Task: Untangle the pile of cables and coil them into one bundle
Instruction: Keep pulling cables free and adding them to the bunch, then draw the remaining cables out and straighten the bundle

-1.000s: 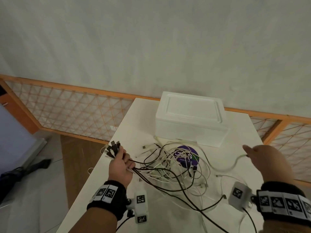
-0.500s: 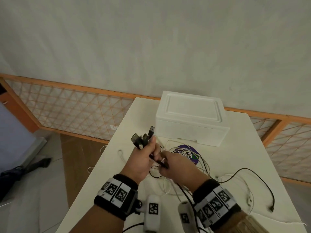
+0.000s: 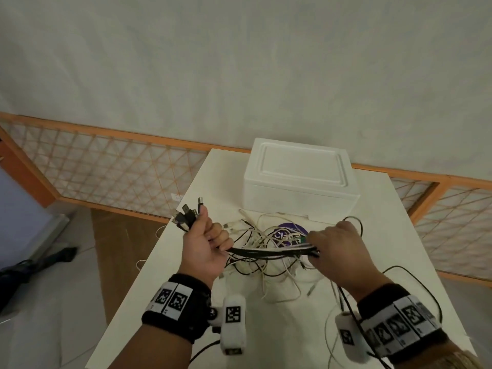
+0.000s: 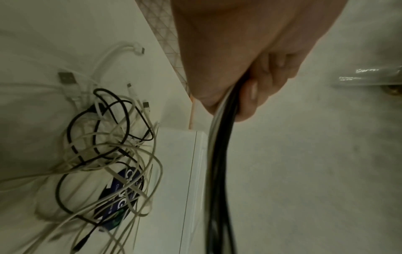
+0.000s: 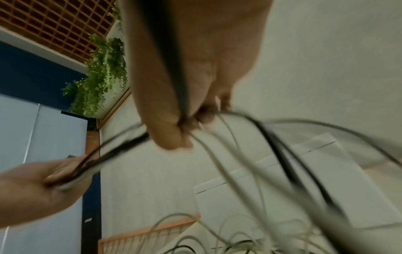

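purple round sticker (image 3: 288, 233), white letters "Cla", rest hidden

Head view looks down and forward over the table (image 3: 170, 275), wall at 12 o'clock, both hands low in frame. Left wrist view sits close under the left hand (image 4: 239, 51), facing the cables (image 4: 113, 154) at 8 o'clock. Right wrist view, close and blurred, shares the left hand at 8 o'clock.

The right hand (image 3: 338, 251) hides its own fingers and where the cables (image 3: 269, 253) pass through it. Loose cables (image 5: 282, 171) smear into blur in the right wrist view. Loops over the purple disc (image 3: 288, 234) hide its lettering. The table (image 3: 279, 342) runs off the near edge.
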`<action>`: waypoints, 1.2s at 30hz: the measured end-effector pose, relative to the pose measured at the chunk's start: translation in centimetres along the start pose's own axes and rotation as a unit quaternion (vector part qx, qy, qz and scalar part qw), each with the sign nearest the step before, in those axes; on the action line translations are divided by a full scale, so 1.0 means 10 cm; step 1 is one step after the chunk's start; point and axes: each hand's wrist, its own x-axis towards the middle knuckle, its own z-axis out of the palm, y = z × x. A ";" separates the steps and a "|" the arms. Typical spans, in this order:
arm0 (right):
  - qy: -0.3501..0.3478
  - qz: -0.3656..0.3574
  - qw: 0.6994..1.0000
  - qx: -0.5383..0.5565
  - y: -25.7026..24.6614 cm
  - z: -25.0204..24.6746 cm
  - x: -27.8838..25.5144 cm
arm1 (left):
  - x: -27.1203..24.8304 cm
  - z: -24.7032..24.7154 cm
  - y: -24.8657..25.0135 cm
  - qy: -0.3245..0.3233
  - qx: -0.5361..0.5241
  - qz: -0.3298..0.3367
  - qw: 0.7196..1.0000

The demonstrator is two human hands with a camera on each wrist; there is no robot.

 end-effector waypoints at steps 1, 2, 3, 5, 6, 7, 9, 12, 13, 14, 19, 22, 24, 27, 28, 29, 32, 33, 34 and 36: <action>0.057 0.002 0.998 0.007 -0.03 -0.02 -0.06 | 0.02 0.00 0.02 0.002 -0.005 0.003 1.000; 0.089 0.006 0.996 0.014 -0.06 0.01 -0.12 | 0.04 0.00 0.05 0.004 -0.009 0.005 1.000; 0.089 0.016 0.996 0.026 -0.08 0.07 -0.17 | 0.06 0.00 0.06 0.007 -0.008 0.006 1.000; 0.029 0.049 0.998 0.040 -0.11 0.18 -0.26 | 0.06 -0.03 0.03 0.019 0.002 -0.001 1.000; -0.029 0.075 0.996 0.041 -0.11 0.22 -0.31 | 0.05 -0.05 0.00 0.032 0.007 -0.005 0.999; -0.102 0.098 0.989 0.038 -0.08 0.26 -0.37 | 0.05 -0.09 -0.02 0.051 0.010 -0.008 0.999; -0.190 0.117 0.974 0.035 0.03 0.39 -0.54 | 0.05 -0.21 -0.01 0.087 0.005 -0.005 0.996; -0.255 0.144 0.954 0.054 0.16 0.54 -0.81 | 0.07 -0.44 0.05 0.126 0.009 0.002 0.992; -0.264 0.148 0.952 0.045 0.20 0.58 -0.86 | 0.07 -0.50 0.04 0.137 0.014 0.002 0.990; -0.265 0.151 0.952 0.031 0.24 0.60 -0.90 | 0.06 -0.55 0.03 0.148 0.020 0.001 0.989; -0.209 0.157 0.914 0.311 0.24 0.41 -0.87 | 0.11 -0.67 0.03 0.194 0.005 0.006 0.981; -0.283 0.101 0.890 0.343 0.23 0.26 -0.88 | 0.19 -0.73 0.20 0.209 -0.029 0.031 0.977; -0.369 0.039 0.878 0.303 0.18 0.33 -0.92 | 0.23 -0.74 0.32 0.208 -0.048 0.045 0.976; -0.303 0.000 0.945 0.124 0.18 0.60 -0.92 | 0.22 -0.70 0.37 0.202 -0.052 0.054 0.976; -0.239 0.026 0.969 0.066 0.22 0.70 -0.92 | 0.21 -0.68 0.35 0.202 -0.047 0.054 0.977; -0.177 0.069 0.980 0.059 0.26 0.74 -0.92 | 0.20 -0.67 0.32 0.206 -0.043 0.053 0.976; -0.125 0.114 0.985 0.045 0.46 0.86 -1.05 | 0.17 -0.71 0.26 0.218 -0.033 0.049 0.974; -0.153 0.119 0.980 0.049 0.53 0.94 -1.12 | 0.16 -0.74 0.25 0.223 -0.027 0.045 0.973; -0.179 0.119 0.975 0.055 0.59 0.98 -1.19 | 0.15 -0.78 0.24 0.229 -0.022 0.040 0.972; -0.194 0.122 0.972 0.059 0.75 1.17 -1.29 | 0.13 -0.87 0.21 0.240 -0.018 0.032 0.970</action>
